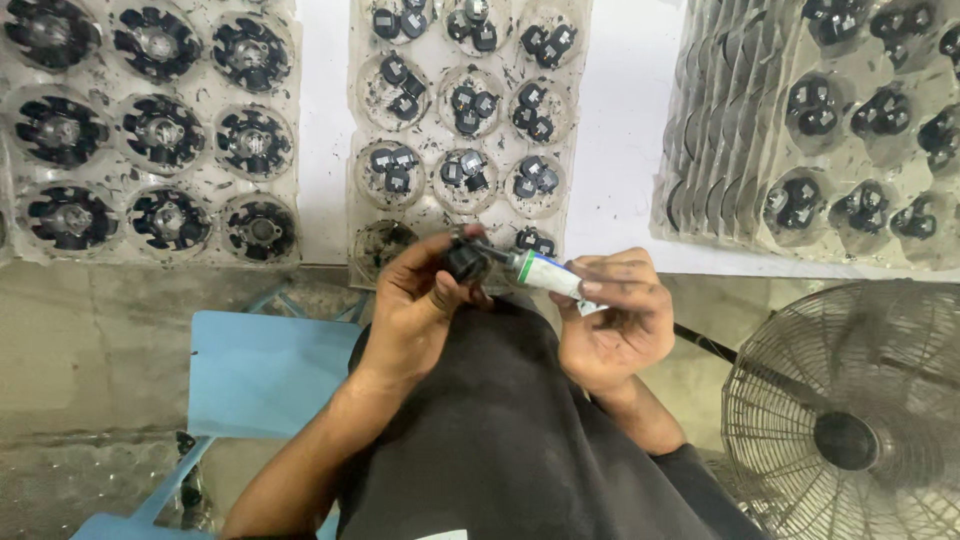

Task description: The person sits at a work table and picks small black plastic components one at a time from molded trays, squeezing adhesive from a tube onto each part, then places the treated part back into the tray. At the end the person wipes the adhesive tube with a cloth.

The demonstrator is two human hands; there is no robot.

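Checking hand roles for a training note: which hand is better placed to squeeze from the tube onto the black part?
Right: the right hand already grips the tube, nozzle at the black part in the left hand.

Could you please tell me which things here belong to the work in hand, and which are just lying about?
In use:
left hand holding a small black part
right hand holding a tube, tip at the part
middle tray of similar black parts

Lying about:
left tray of black rotors
stacked trays
fan
blue stool
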